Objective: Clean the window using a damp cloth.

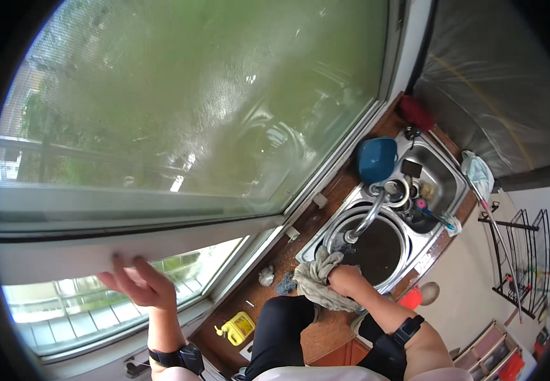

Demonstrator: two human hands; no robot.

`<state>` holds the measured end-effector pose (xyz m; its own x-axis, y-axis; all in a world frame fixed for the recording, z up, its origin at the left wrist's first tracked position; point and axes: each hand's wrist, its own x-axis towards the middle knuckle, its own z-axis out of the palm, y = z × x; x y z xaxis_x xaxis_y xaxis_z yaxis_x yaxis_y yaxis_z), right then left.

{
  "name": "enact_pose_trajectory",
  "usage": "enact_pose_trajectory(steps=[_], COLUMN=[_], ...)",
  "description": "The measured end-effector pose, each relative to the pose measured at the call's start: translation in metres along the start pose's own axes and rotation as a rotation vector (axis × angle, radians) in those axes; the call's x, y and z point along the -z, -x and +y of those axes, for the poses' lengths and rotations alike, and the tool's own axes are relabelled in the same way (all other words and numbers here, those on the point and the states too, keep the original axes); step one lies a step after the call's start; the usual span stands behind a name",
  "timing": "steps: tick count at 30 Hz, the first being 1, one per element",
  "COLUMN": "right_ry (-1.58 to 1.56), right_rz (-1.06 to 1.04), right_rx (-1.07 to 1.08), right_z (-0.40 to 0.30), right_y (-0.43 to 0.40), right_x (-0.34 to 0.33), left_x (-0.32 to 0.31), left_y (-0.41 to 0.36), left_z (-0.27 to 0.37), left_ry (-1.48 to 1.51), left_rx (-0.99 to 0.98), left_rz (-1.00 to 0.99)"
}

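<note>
My left hand (138,282) is raised at the lower edge of the white window sash frame (65,257), its fingertips against the frame and its palm holding nothing. The large window pane (208,119) looks wet and streaked above it. My right hand (345,281) grips a bunched grey cloth (320,281) beside the near rim of the round sink basin (384,252), which holds dark water. A curved chrome faucet (372,216) reaches over that basin.
A blue plastic basin (376,159) stands behind the sink. Bowls and a brush (427,209) lie in the second sink bowl (451,166). On the brown counter are a yellow bottle (240,328), a scouring pad (285,283) and crumpled plastic (266,275). A black wire rack (518,262) stands at right.
</note>
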<state>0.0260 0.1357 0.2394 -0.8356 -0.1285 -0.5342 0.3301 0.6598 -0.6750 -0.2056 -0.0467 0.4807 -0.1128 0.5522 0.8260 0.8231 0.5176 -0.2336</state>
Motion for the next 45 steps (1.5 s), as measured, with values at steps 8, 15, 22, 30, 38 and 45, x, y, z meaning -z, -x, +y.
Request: enact_pose_trajectory(steps=[8,15,22,30,38,45], right_ry=[0.068,-0.047,-1.579,-0.494,-0.621,-0.028], right_rz=[0.007,0.323,0.257,0.330,0.896,1.301], right_rx=[-0.184,-0.308,-0.300,0.287,0.582,0.841], right_z=[-0.034,-0.077,-0.113,-0.184,-0.298,-0.431], right_y=[0.086,0.139,0.160,0.160,0.214,0.239], right_x=[0.017,0.044,0.076,0.166,0.282,0.324], left_x=[0.054,0.089,0.104,0.128,0.195,0.305], left_y=[0.008,-0.011,-0.038,-0.096,-0.155,-0.258], left_z=[-0.007,0.029,0.056,0.035,-0.023,-0.063], left_ry=[0.011,0.688,1.198,1.262,0.676,0.045], left_rx=[0.059,0.359,0.972,0.825,0.341,-0.108], left_rz=[-0.496,-0.973,-1.517,-1.465,-0.868,-0.312])
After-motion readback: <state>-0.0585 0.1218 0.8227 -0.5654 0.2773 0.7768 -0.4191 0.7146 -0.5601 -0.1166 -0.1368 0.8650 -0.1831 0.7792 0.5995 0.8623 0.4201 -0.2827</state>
